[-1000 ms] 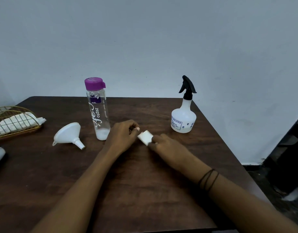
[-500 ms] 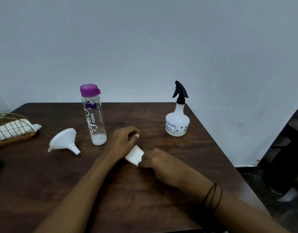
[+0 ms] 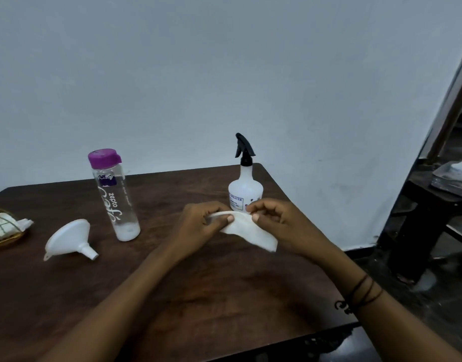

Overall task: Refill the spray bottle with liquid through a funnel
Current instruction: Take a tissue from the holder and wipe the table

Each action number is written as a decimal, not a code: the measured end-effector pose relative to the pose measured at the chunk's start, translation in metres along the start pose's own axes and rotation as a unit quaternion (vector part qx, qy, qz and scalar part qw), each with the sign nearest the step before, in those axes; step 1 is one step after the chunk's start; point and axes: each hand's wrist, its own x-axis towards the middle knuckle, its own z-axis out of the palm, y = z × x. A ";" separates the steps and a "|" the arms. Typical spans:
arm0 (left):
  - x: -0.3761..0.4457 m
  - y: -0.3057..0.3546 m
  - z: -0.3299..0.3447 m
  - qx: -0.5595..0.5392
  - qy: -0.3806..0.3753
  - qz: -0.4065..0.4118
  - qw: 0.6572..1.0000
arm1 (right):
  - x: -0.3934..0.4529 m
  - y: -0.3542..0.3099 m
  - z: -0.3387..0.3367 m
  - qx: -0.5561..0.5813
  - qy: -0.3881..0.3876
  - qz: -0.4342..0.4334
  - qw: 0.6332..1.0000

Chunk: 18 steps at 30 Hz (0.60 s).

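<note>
A white spray bottle (image 3: 245, 190) with a black trigger head stands upright at the table's far right, just behind my hands. A clear water bottle (image 3: 114, 197) with a purple cap stands left of centre, a little liquid at its bottom. The white funnel (image 3: 69, 240) lies on its side to the left of that bottle. My left hand (image 3: 201, 222) and my right hand (image 3: 273, 218) both pinch a white tissue (image 3: 250, 232), held slightly above the table in front of the spray bottle.
The dark wooden table (image 3: 211, 296) ends at the right near the spray bottle. A gold wire basket (image 3: 2, 231) with white napkins sits at the left edge. A dark piece of furniture (image 3: 433, 205) stands to the right, beyond the table.
Both hands have lifted the folded tissue off the table and spread it out between them. The view has shifted, so the bottles and funnel now appear further left.
</note>
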 end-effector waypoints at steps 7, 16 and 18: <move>0.034 0.021 0.048 -0.062 0.005 -0.063 0.996 | -0.040 0.037 -0.031 0.029 0.152 0.012 0.988; 0.074 0.041 0.138 -0.044 -0.028 -0.064 0.997 | -0.060 0.086 -0.114 0.050 0.353 0.038 0.933; 0.079 0.044 0.153 -0.020 -0.032 -0.061 0.997 | -0.065 0.107 -0.131 0.000 0.407 0.047 0.912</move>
